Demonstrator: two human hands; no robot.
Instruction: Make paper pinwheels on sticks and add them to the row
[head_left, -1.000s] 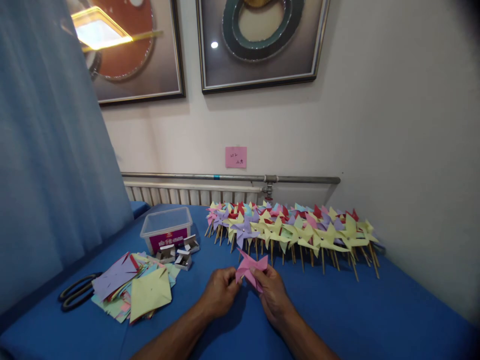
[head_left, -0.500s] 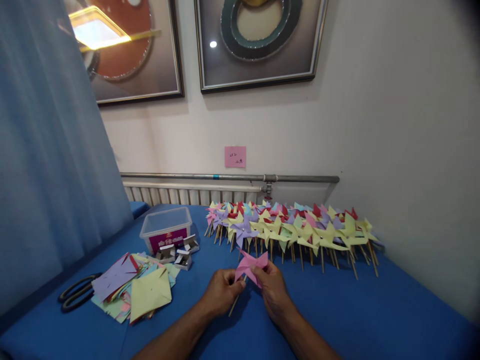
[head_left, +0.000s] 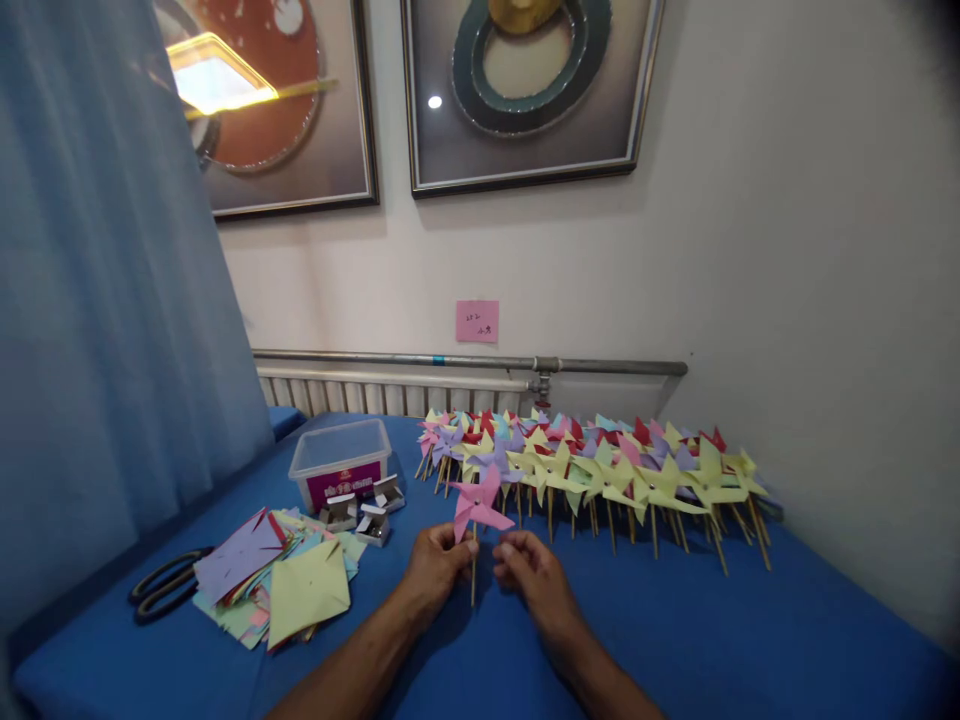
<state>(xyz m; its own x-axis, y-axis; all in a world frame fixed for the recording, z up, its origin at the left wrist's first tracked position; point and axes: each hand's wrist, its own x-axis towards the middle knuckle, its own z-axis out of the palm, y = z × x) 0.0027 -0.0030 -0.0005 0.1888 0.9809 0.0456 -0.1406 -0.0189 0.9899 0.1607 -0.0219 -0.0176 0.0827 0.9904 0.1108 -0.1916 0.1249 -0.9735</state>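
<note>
A pink paper pinwheel (head_left: 481, 503) on a thin wooden stick (head_left: 473, 580) stands upright in front of me, its blades facing me. My left hand (head_left: 439, 570) is closed on the stick just below the blades, with thumb and fingers pinching it. Just right of the stick, my right hand (head_left: 532, 575) has its fingers curled together, apart from the pinwheel, and nothing shows in it. Behind the hands are rows of finished pinwheels (head_left: 600, 475) in yellow, purple, pink, red and blue, their sticks pointing down.
On the blue-covered table (head_left: 675, 650), a pile of cut paper squares (head_left: 307, 590) lies left, beside black-handled scissors (head_left: 165, 585). Small white boxes (head_left: 373, 525) sit by a clear plastic tub (head_left: 341, 450). A blue curtain (head_left: 112, 300) hangs left; a radiator (head_left: 390, 392) runs behind.
My right hand has let go of the pink pinwheel and drawn slightly away. The pinwheel has turned from tilted to upright in my left hand. The camera view has shifted a little.
</note>
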